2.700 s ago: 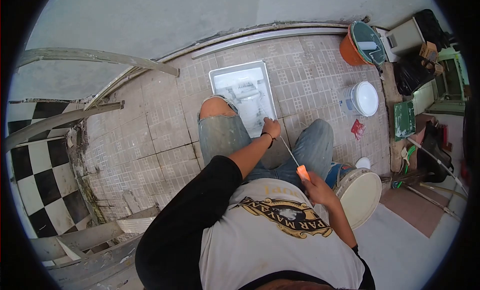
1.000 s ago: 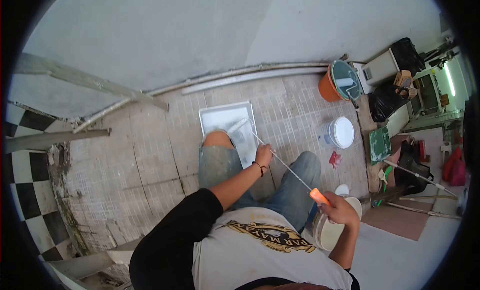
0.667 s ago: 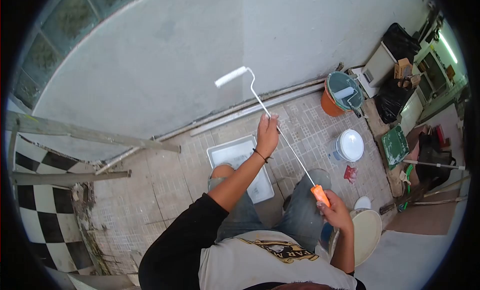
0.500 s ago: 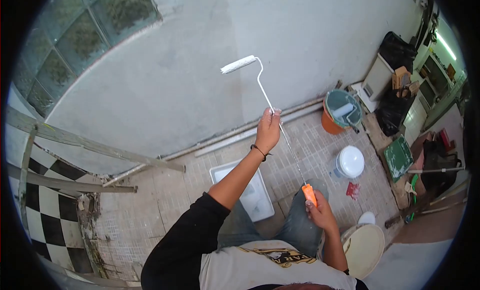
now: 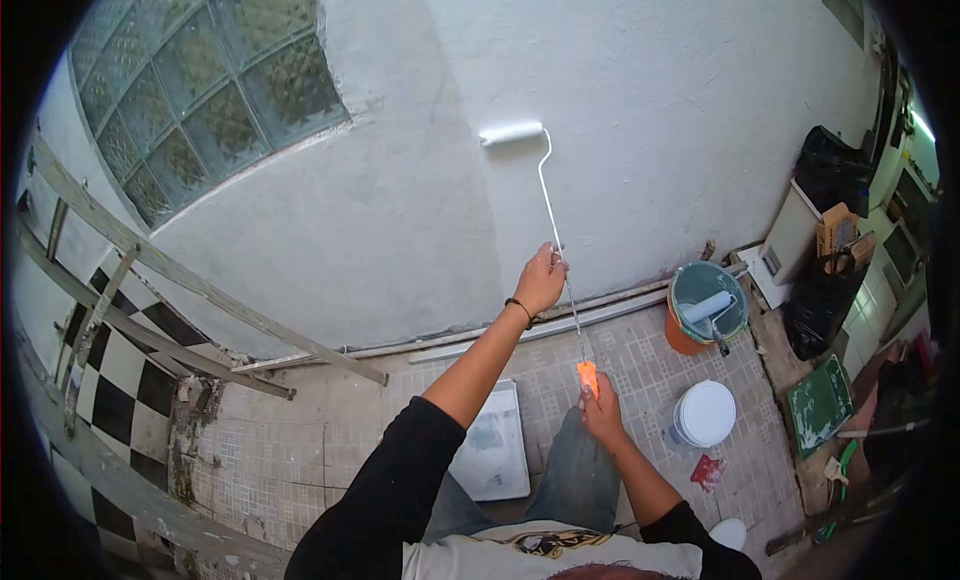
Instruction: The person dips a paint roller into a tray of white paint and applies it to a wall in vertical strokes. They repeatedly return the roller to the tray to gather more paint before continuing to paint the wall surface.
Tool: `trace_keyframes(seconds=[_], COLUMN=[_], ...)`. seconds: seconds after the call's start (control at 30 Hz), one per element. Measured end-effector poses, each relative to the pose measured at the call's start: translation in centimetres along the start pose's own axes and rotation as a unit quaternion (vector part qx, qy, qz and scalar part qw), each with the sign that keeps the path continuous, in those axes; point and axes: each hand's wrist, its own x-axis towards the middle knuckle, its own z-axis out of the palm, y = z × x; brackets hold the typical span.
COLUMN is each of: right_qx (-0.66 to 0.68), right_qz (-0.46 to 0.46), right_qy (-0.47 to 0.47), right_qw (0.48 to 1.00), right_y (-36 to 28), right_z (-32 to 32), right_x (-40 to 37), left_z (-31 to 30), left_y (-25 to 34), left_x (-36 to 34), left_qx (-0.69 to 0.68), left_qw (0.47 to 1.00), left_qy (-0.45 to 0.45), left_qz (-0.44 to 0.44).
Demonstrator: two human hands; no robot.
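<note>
A long-handled paint roller (image 5: 548,185) reaches up to the wall, its white sleeve lying level and seemingly against the painted surface. My left hand (image 5: 543,280) is closed around the thin metal rod partway along. Lower down, my right hand (image 5: 602,410) grips the orange handle at the rod's end. The wall (image 5: 400,230) shows a greyer area left of the roller and a whiter area to its right. Below my left forearm, a white paint tray (image 5: 492,445) with paint smears lies on the tiled floor.
An orange bucket (image 5: 686,338) with another roller inside stands by the wall. Nearby are a white lidded tub (image 5: 705,415), a red scrap (image 5: 708,472) and a green board (image 5: 818,405). A wooden ladder (image 5: 210,280) leans at left, below a glass-block window (image 5: 220,90). Black bags (image 5: 825,300) stand at right.
The roller's sleeve has moved to the right and onto the wall. Both hands have shifted with it, still holding the rod and handle. The view has tilted up toward the wall.
</note>
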Motion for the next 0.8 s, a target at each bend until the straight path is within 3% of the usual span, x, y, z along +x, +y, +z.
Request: trace_keyframes(seconds=[0.1,0.23,0.3,0.53,0.6,0.8], right_qx=[-0.060,-0.052,-0.046,-0.028,-0.005,0.000], right_qz=[-0.072,-0.114,-0.181,-0.212,-0.254,-0.235], right_qy=[0.004,0.008,0.021,0.027,0.040,0.035], right_qw=[0.996,0.992,0.982,0.976,0.966,0.971], right_y=[-0.2,-6.3,-9.3,-19.6,-21.1,-21.4], right_z=[-0.2,0.3,0.7,2.6,3.4,4.4], right_x=[3.8,8.2,10.2,14.8,15.6,14.8], left_z=[-0.9,-1.7,-1.6,-2.9,-4.3,-5.4], left_y=[2.9,6.8,8.2,11.0,12.4,12.2], left_x=[0.6,1.2,1.2,2.9,3.7,2.9], left_qx=[-0.006,0.019,-0.050,-0.175,-0.152,-0.157], left_qw=[0.999,0.999,0.998,0.982,0.979,0.979], left_qy=[0.014,0.011,0.007,0.038,0.083,0.064], left_qz=[0.033,0.040,0.047,0.067,0.103,0.115])
